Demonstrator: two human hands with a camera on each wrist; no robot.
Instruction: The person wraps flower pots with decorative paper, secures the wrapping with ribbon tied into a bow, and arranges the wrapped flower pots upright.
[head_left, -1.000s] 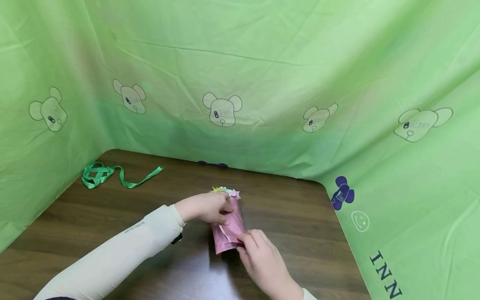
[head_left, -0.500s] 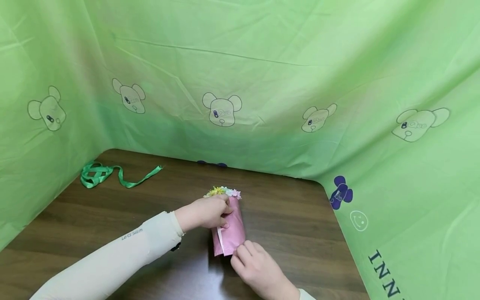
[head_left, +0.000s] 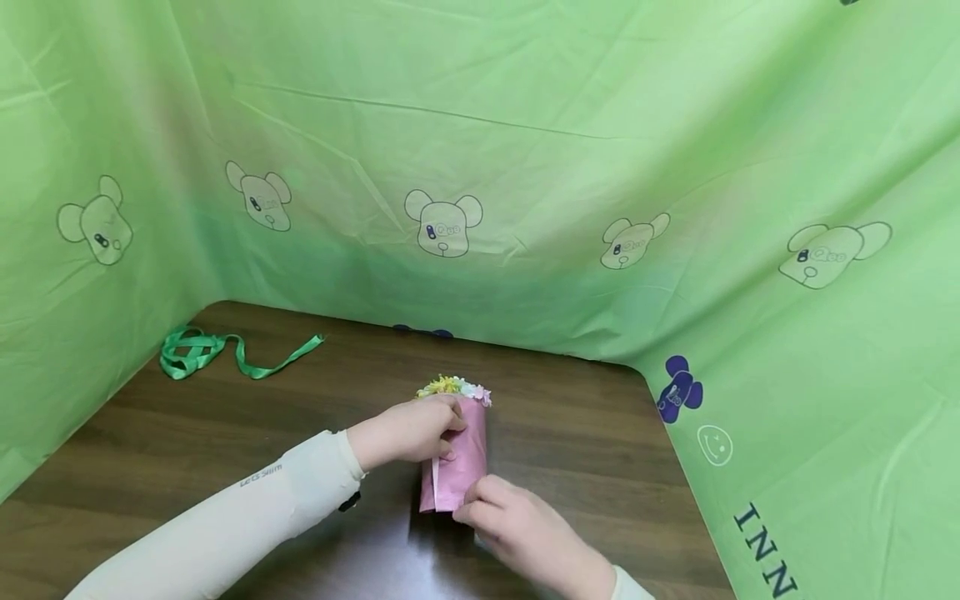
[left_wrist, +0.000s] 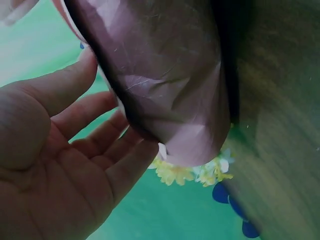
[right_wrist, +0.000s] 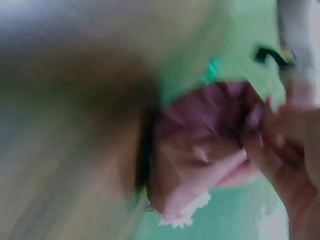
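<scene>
A small bouquet rolled in pink wrapping paper [head_left: 467, 458] lies on the dark wood table, its yellow, pale blue and pink flowers [head_left: 453, 387] showing at the far end. My left hand [head_left: 420, 429] holds the roll from above near the flowers; in the left wrist view its fingers line the loose paper edge [left_wrist: 112, 85]. At the near right corner of the wrap, my right hand [head_left: 517, 521] pinches the paper's lower edge. Motion blurs the right wrist view, where the fingers [right_wrist: 272, 150] meet the crumpled open end. A pale slit runs down the wrap where its edges overlap.
A loose green ribbon [head_left: 195, 350] lies coiled at the table's back left, one tail trailing right. Green cloth [head_left: 525, 125] printed with bear heads walls the table [head_left: 585, 450] at the back and both sides.
The right hand has drawn the paper's lower corner down and slightly left, and the slanted flap now lies straighter along the roll. The left hand stays on the wrap; more flowers show above it.
</scene>
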